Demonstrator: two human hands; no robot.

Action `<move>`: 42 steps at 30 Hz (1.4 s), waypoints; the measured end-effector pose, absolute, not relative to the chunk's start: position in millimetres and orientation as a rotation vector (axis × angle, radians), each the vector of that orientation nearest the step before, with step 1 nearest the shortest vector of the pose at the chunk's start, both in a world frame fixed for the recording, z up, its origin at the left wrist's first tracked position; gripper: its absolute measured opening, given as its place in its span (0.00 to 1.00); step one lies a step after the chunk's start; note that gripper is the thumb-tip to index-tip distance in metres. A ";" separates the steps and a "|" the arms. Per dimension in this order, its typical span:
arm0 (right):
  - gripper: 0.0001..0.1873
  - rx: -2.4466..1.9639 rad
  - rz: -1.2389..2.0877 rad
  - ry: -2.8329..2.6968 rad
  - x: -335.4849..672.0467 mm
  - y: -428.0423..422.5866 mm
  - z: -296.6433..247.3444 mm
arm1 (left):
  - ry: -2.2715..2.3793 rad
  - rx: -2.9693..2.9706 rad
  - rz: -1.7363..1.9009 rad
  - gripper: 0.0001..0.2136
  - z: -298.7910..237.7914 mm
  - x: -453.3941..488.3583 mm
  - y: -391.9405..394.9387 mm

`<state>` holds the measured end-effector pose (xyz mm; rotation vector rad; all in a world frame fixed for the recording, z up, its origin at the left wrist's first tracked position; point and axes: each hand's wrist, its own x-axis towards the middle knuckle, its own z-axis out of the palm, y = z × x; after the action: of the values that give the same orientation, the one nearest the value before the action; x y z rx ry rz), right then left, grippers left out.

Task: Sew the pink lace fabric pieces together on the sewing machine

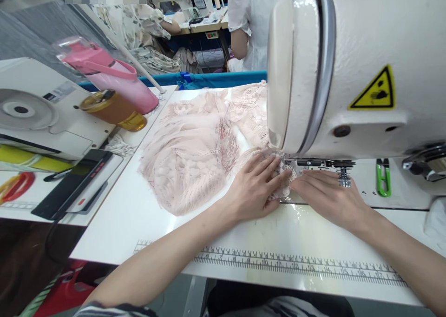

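Note:
My left hand (256, 187) lies flat on the pale pink lace fabric (188, 168), its fingers spread and pressing an edge of it beside the sewing machine's head (303, 75). My right hand (331, 198) is just right of the needle area, fingers together, with the fingertips closed on the lace edge. The two hands nearly meet below the machine head. Most of the lace lies bunched on the white table to the left. Needle and presser foot are mostly hidden by the machine head and my fingers.
Green thread snips (383, 180) lie on the machine bed at right. A printed ruler (296, 263) runs along the table's front edge. At left are a pink bottle (114, 82), an amber cup (113, 110) and another machine (31, 108). Two people sit beyond the blue cloth edge (223, 80).

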<state>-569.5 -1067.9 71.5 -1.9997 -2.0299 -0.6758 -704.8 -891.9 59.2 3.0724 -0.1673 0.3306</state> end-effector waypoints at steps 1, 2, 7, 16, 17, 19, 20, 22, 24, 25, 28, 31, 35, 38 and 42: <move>0.13 -1.999 -0.678 -2.027 -569.0 -1068.1 71.1 | -0.162 3.074 0.323 0.26 59.4 -704.1 -891.7; 0.13 -1.997 -0.676 -2.025 -568.5 -1068.2 70.8 | -0.159 3.073 0.317 0.26 59.7 -703.6 -891.5; 0.14 -1.976 -0.573 -2.074 -567.9 -1068.6 70.8 | -0.198 3.065 0.416 0.23 59.0 -703.2 -889.8; 0.13 -1.907 -0.461 -2.082 -573.2 -1066.9 65.5 | -0.415 2.978 0.699 0.16 52.9 -708.1 -882.1; 0.13 -1.901 -0.465 -2.080 -573.7 -1066.0 65.1 | -0.408 2.972 0.695 0.16 53.2 -708.1 -881.5; 0.13 -1.894 -0.484 -2.070 -574.4 -1064.0 64.4 | -0.388 2.963 0.684 0.15 53.6 -707.7 -880.5; 0.13 -1.889 -0.501 -2.065 -574.7 -1063.0 64.1 | -0.380 2.960 0.678 0.15 53.7 -707.5 -880.1; 0.13 -1.871 -0.550 -2.064 -574.9 -1061.1 63.6 | -0.362 2.962 0.663 0.16 53.7 -706.9 -879.8; 0.12 -1.848 -0.589 -2.065 -574.6 -1059.9 63.0 | -0.344 2.966 0.654 0.16 53.8 -706.7 -879.9; 0.12 -1.844 -0.592 -2.063 -574.3 -1059.5 62.5 | -0.335 2.968 0.647 0.16 54.0 -706.8 -880.1; 0.14 -1.869 -0.547 -2.056 -572.5 -1059.4 60.9 | -0.301 2.979 0.623 0.17 54.8 -707.3 -881.4; 0.15 -1.892 -0.518 -2.067 -570.6 -1059.8 59.9 | -0.267 2.991 0.602 0.17 54.5 -707.6 -883.5; 0.16 -1.925 -0.551 -2.060 -569.9 -1060.4 60.6 | -0.224 2.996 0.591 0.18 53.7 -707.1 -886.9; 0.16 -1.966 -0.563 -2.059 -569.4 -1061.3 61.5 | -0.208 3.007 0.603 0.18 53.0 -706.6 -889.0; 0.18 -2.015 -0.542 -2.078 -567.5 -1062.3 63.0 | -0.199 3.023 0.652 0.19 50.8 -706.0 -891.1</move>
<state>-567.5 -1062.3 63.0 -2.0154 -2.0779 -0.5421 -706.0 -891.1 50.8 3.0233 -0.1987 0.6524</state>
